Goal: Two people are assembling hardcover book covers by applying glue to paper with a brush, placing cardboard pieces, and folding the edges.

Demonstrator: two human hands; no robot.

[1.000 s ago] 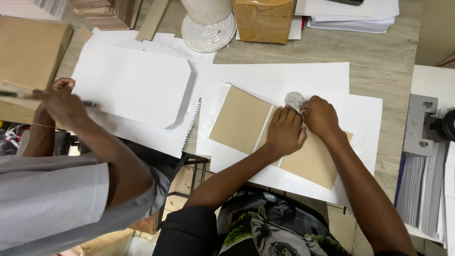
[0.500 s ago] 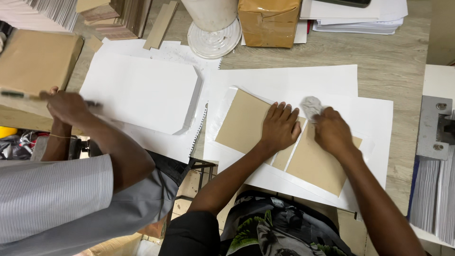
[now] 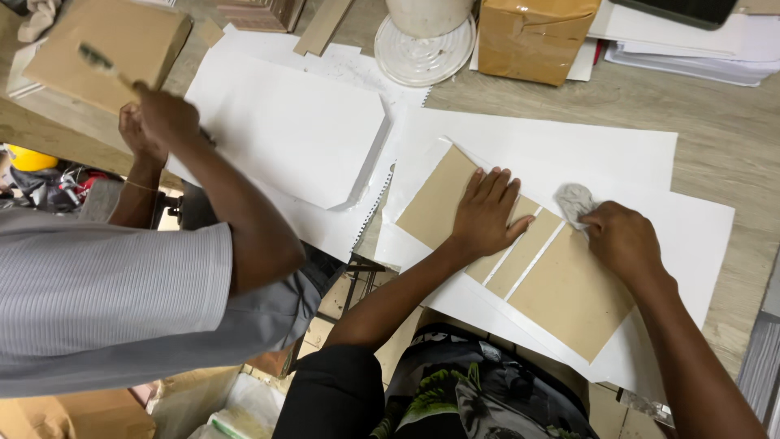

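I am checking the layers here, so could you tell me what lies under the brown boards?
The brown boards lie on a white paper sheet, which rests on another white sheet on the wooden table. The left hand and the boards themselves cover whatever is directly beneath them.

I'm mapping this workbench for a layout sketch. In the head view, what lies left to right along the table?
Co-worker's hand with a brush → white folded sheet → left hand flat on the brown boards → grey cloth → right hand.
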